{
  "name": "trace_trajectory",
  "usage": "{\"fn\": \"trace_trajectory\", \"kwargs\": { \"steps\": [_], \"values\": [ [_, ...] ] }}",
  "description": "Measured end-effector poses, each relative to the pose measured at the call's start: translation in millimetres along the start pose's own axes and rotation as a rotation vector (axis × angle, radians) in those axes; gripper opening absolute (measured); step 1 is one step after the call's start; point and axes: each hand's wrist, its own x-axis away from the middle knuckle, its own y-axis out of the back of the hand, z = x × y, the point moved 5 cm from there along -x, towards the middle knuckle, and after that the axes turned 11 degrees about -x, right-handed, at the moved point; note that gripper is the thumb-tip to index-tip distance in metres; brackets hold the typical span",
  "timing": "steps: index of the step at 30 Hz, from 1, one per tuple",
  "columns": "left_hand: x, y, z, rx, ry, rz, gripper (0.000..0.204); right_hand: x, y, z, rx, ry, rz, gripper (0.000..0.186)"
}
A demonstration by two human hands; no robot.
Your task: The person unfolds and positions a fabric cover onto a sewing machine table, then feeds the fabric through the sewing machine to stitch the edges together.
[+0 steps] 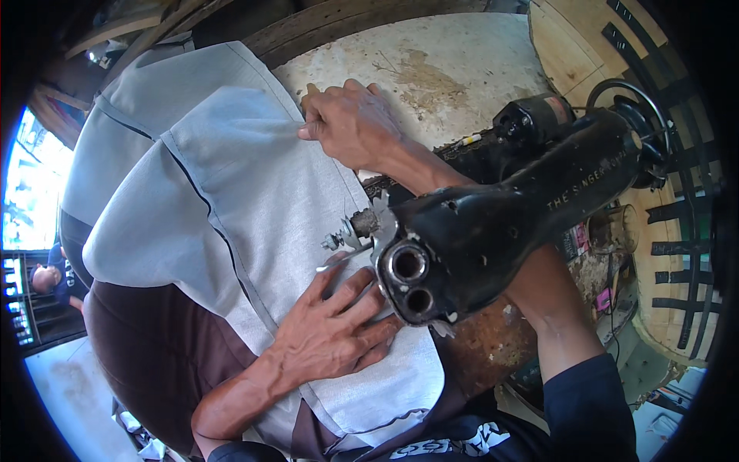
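Note:
A large pale grey fabric piece (269, 185) with stitched seams and dark gaps along them lies under a black sewing machine (477, 231). Its lower side joins or overlaps dark brown fabric (154, 331); which, I cannot tell. My left hand (331, 327) rests on the grey fabric just left of the machine's head, fingers apart and pressing down; some fingertips are hidden behind the head. Reaching beneath the machine's arm, my right hand (350, 127) is closed with curled fingers and thumb on the fabric's far edge. The needle area is mostly hidden.
The worn, stained table (477, 58) extends behind the fabric. A dark motor (535, 119) stands behind the machine arm. At the right is a wooden panel with black straps (670, 254). Another person (48, 279) is at the far left, beside a bright opening.

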Motion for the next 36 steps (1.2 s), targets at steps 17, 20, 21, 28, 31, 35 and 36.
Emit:
{"fn": "trace_trajectory", "kwargs": {
  "steps": [17, 20, 21, 28, 31, 35, 36],
  "values": [
    [-8, 1, 28, 0.013, -0.04, -0.023, 0.03, -23, 1, -9, 0.084, -0.018, -0.07, 0.027],
    [-7, 1, 33, -0.02, -0.02, -0.018, 0.035, -31, -4, -7, 0.054, 0.017, -0.076, 0.027],
    [-10, 0, 35, -0.019, -0.023, -0.029, 0.035, -30, -3, -10, 0.049, -0.007, -0.063, 0.027],
    [-13, 5, 41, -0.064, -0.057, -0.065, 0.035, -39, -5, -13, 0.054, -0.029, -0.078, 0.03],
    [-19, 2, 40, -0.024, -0.039, 0.026, 0.027, -33, 6, -18, 0.017, -0.019, -0.124, 0.034],
    [-7, 13, 40, -0.066, -0.04, -0.121, 0.044, -32, 8, -2, -0.167, -0.032, -0.072, 0.033],
    [-6, 17, 39, -0.099, -0.064, -0.153, 0.047, -28, 8, -3, -0.152, -0.007, -0.073, 0.033]
  ]
}}
